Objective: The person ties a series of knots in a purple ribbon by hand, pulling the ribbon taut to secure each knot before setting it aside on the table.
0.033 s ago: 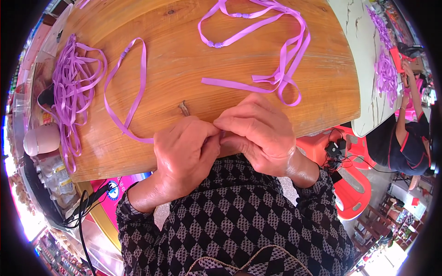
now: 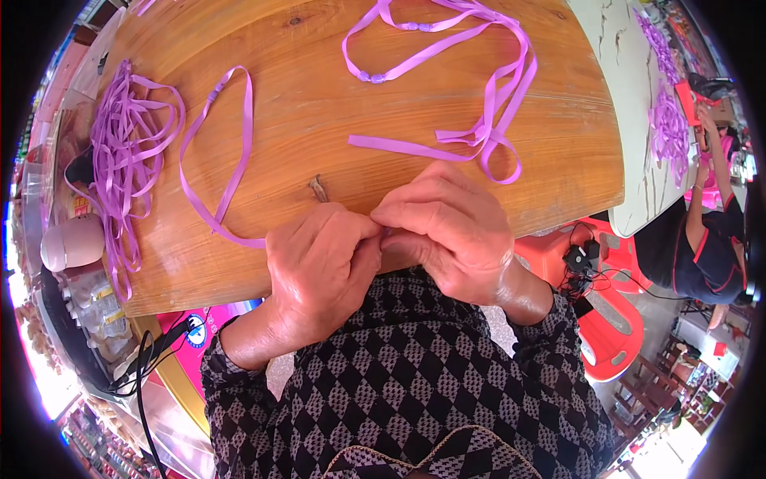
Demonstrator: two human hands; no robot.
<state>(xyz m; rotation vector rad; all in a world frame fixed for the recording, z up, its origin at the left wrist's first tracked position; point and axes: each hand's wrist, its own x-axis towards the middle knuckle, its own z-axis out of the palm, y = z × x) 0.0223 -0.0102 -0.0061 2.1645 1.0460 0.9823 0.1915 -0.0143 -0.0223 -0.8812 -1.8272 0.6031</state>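
At the table's near edge my left hand (image 2: pixel 319 259) and my right hand (image 2: pixel 455 231) meet fingertip to fingertip, both closed in a pinch. A purple lanyard (image 2: pixel 248 120) with a small plastic buckle (image 2: pixel 215 93) loops over the wood and runs under my left hand. A sliver of purple shows between the fingertips; the rest of what they grip is hidden. Beyond my right hand lie more purple lanyards (image 2: pixel 511 84), with buckles and a loose end stretching left. A tangled heap of purple lanyards (image 2: pixel 128 152) rests at the table's left side.
The wooden table (image 2: pixel 311 120) adjoins a white marbled table (image 2: pixel 634 160) bearing more purple lanyards (image 2: pixel 669 128). At the left edge stands a pink rounded object (image 2: pixel 73 242), with black cables (image 2: pixel 144 359) below. Red stools (image 2: pixel 610 335) are at right, where another person (image 2: pixel 694 247) works.
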